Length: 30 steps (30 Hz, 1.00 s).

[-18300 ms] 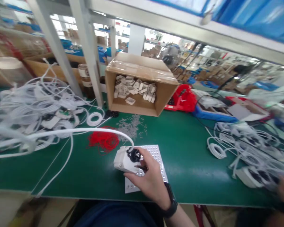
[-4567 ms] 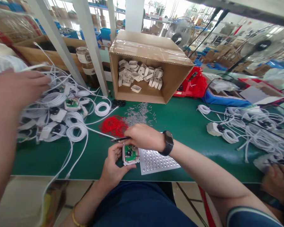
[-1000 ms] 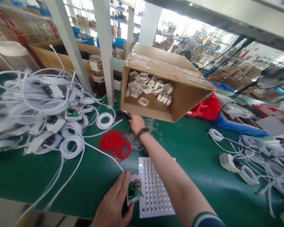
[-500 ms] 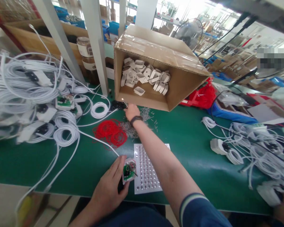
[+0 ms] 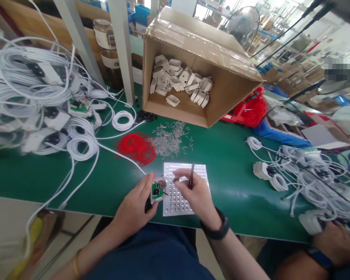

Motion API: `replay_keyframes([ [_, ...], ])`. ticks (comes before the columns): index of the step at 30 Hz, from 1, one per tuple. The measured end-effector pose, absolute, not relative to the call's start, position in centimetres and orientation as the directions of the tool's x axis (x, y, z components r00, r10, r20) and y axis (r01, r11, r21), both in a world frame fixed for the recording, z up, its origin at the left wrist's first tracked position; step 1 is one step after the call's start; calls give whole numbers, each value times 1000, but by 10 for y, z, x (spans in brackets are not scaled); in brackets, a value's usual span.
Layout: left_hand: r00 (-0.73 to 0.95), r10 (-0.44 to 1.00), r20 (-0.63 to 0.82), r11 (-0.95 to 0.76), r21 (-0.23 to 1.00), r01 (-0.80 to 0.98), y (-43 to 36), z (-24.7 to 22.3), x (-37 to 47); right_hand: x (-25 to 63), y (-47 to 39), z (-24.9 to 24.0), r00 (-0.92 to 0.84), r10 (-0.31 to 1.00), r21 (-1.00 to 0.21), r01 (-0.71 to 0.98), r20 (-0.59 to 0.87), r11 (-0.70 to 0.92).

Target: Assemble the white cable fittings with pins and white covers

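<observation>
A smooth, softly glossy surface [image 5: 233, 182]; a shiny studded sheet [image 5: 176, 205]; a white plastic housing [image 5: 164, 186]; a matt cardboard box [image 5: 231, 87].

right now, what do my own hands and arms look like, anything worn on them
Your left hand is ungloved, with a thin gold-coloured bracelet farther up the arm. Your right hand is ungloved too, with a wide black band around its wrist. No sleeve shows on either visible forearm.
</observation>
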<state>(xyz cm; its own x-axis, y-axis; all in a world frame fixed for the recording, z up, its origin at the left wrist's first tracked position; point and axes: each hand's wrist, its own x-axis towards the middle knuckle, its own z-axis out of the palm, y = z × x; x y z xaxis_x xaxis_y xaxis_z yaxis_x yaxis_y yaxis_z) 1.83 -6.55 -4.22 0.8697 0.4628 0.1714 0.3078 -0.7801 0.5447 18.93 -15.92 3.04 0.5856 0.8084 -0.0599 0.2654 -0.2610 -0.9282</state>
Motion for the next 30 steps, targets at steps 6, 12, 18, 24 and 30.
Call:
replay_keyframes([
  [6, 877, 453, 161, -779, 551, 301, -65, -44, 19, 135, -176, -8, 552, 822, -875, 457, 139, -159],
  [12, 873, 455, 176, -778, 555, 294, -66, -47, 17, 140, -160, -18, 447, 856, -737, 664, 259, -123],
  [18, 877, 443, 187, -772, 576, 267, -65, -48, 15, 151, -165, -1, 136, 981, -446, 893, 136, -62],
  [24, 861, 466, 202, -747, 611, 261, -64, -46, 16, 140, -160, 1, 273, 953, -431, 881, 130, -194],
  [30, 864, 456, 213, -747, 619, 242, -66, -43, 17, 136, -158, -4, 403, 909, -531, 796, 109, -289],
])
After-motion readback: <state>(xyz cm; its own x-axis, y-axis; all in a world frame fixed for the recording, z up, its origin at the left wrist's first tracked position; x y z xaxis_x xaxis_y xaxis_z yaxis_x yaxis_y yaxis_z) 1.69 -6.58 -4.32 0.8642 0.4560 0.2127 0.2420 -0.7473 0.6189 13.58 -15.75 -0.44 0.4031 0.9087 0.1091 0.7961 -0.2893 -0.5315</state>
